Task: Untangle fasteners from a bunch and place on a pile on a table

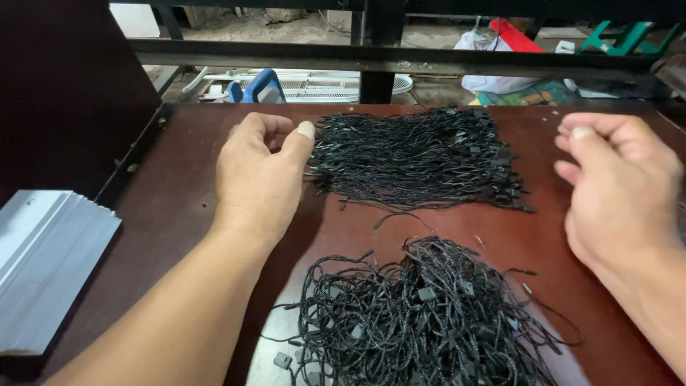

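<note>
Left hand (259, 171) resting on the table (179, 207), thumb and forefinger pinching narrowly at the edge of the aligned bundle of black hang-tag strings (418, 159). Right hand (620, 187) hovering loosely curled, holding nothing visible. Tangled pile (421, 314) lying nearer. Probably light, limp, snag-prone; best pinching single cords near the plastic locks.
</note>
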